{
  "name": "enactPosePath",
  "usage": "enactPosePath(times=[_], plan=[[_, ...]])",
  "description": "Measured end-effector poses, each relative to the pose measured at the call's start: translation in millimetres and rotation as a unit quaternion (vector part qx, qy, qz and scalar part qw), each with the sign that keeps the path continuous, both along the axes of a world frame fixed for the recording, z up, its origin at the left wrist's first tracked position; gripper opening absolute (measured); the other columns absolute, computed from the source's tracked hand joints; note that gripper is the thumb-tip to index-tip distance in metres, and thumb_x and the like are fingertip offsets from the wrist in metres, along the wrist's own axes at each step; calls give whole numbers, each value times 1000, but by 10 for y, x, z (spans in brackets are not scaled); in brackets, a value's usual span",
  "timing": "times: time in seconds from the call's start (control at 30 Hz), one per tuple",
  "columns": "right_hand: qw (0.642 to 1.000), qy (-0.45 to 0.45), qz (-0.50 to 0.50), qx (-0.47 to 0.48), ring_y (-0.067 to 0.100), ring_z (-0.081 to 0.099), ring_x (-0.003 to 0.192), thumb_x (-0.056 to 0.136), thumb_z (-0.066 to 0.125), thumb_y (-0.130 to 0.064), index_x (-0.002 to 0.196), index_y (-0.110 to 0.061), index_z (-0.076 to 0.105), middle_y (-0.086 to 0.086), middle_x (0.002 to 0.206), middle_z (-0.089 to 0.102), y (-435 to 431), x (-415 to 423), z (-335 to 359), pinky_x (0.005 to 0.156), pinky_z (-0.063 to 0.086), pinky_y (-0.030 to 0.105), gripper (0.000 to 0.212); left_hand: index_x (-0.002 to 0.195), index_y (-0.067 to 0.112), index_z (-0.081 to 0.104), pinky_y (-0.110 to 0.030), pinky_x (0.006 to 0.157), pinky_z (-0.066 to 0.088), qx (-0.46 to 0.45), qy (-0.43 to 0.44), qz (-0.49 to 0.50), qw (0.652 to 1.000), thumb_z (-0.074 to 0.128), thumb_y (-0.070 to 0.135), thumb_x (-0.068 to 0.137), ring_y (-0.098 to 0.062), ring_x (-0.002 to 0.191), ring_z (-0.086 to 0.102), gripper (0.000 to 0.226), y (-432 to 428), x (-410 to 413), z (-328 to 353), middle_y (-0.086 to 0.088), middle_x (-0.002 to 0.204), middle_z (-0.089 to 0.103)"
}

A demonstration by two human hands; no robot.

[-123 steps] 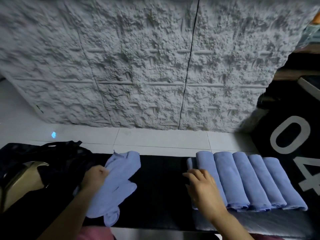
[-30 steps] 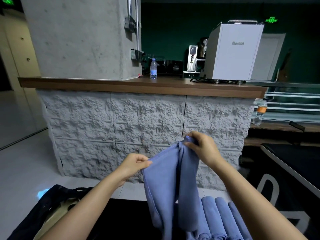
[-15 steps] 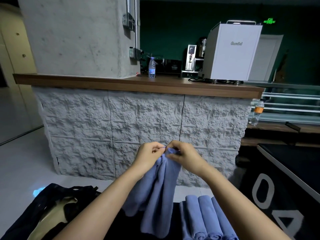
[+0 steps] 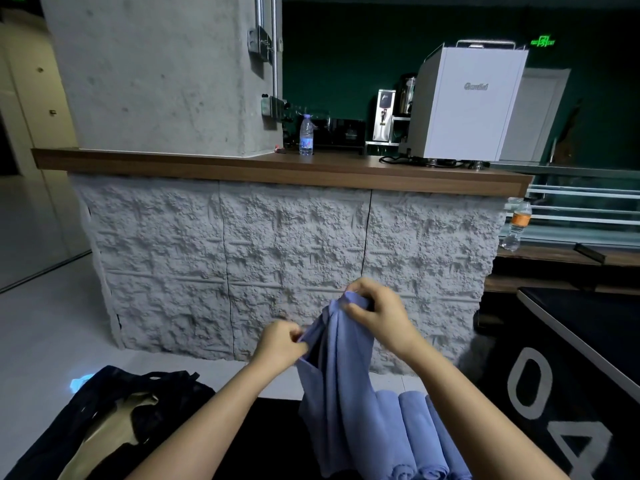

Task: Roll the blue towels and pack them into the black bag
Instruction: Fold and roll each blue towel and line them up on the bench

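While the soft blue cloth towel [image 4: 341, 382] hangs loose in mid-air just below centre, the right hand [image 4: 379, 315] pinches its bunched top edge, fingers curled over the fabric. The left hand [image 4: 281, 344], at eight o'clock from the right, nips a lower fold between thumb and fingertips. Down at five o'clock, a row of rolled blue towels [image 4: 419, 434] lies side by side on the black tabletop [image 4: 263, 441]. Over at eight o'clock, the floppy black fabric bag [image 4: 114, 400] slumps, tan lining showing. Behind, a wood-topped stone-faced counter [image 4: 277, 168] carries a clear plastic water bottle [image 4: 306, 135].
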State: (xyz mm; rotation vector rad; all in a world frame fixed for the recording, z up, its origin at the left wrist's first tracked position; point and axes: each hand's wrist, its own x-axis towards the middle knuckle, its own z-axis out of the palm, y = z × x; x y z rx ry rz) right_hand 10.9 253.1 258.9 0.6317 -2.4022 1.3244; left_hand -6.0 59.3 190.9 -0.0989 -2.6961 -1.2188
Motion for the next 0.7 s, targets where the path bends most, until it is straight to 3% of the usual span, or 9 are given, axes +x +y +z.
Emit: enactPosePath(times=[0.1, 0.2, 0.3, 0.4, 0.5, 0.63, 0.7], plan=[[997, -18, -45, -60, 1, 46, 60, 83, 66, -3, 77, -20, 55, 0, 69, 59, 203, -33, 43, 56, 36, 17, 21, 59, 18, 56, -16, 51, 35, 139, -49, -4, 989, 68, 18, 61, -12, 62, 52, 13, -214, 32, -172, 8, 55, 55], [989, -46, -104, -94, 11, 49, 61, 78, 74, -8, 70, -14, 54, 2, 65, 59, 422, -117, -2, 56, 38, 26, 22, 72, 0, 63, -25, 59, 38, 254, -91, -56, 961, 79, 31, 63, -14, 71, 50, 36, -449, 89, -195, -6, 69, 58], [984, -71, -132, -98, 8, 41, 50, 70, 83, -13, 60, -14, 50, -2, 53, 49, 440, -119, -44, 47, 29, 21, 34, 95, -6, 65, -26, 67, 53, 379, -121, -61, 915, 71, 5, 79, -19, 74, 64, 21, -509, 149, -16, -17, 89, 68], [981, -91, -124, -118, 7, 40, 47, 67, 84, -15, 55, -16, 50, -2, 50, 49, 341, -102, -28, 44, 27, 18, 37, 95, -2, 67, -26, 60, 57, 484, -128, -38, 865, 65, 3, 83, -19, 67, 68, 14, -431, 138, 247, -16, 85, 72], [982, -97, -66, -148, 11, 51, 58, 69, 82, -10, 57, -14, 55, 2, 56, 55, 234, -59, 59, 57, 36, 23, 30, 93, -2, 66, -27, 56, 57, 522, -136, -33, 842, 64, 5, 85, -18, 63, 69, 11, -288, 121, 476, -13, 78, 72], [980, -111, 28, -164, 5, 50, 58, 78, 73, -6, 70, -7, 65, 6, 64, 57, 91, 95, 255, 58, 37, 18, 12, 89, -1, 66, -19, 58, 56, 489, -104, -29, 865, 65, 0, 83, -10, 60, 67, 7, -28, 151, 633, -6, 71, 71], [977, -122, 78, -154, 10, 54, 68, 86, 65, -8, 78, -2, 67, 8, 73, 62, 45, 155, 341, 67, 42, 21, 10, 87, 3, 67, -19, 58, 55, 483, -100, -39, 869, 64, 2, 85, -9, 59, 67, 4, 88, 205, 671, -6, 72, 71]])
